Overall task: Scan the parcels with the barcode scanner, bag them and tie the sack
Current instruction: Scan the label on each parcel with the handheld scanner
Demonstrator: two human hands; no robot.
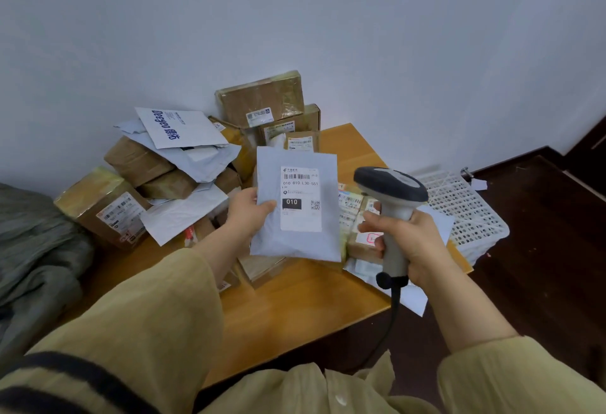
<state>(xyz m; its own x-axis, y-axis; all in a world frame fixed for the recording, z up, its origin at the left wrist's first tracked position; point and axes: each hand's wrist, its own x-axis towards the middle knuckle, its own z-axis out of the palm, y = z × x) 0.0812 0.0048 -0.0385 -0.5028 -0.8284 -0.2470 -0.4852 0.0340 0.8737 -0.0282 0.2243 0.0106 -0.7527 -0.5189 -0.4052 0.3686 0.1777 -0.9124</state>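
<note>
A wooden table [295,308] stands against a pale wall [328,20], a white perforated crate [465,207] sits just beside its right edge, and dark floor [541,266] spreads beyond them.

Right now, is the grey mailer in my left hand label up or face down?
Label up: the grey mailer in the left hand shows its barcode label to camera.

Left hand [248,211] holds grey mailer [296,236] upright; right hand [410,243] grips scanner [392,199] beside it.
</note>
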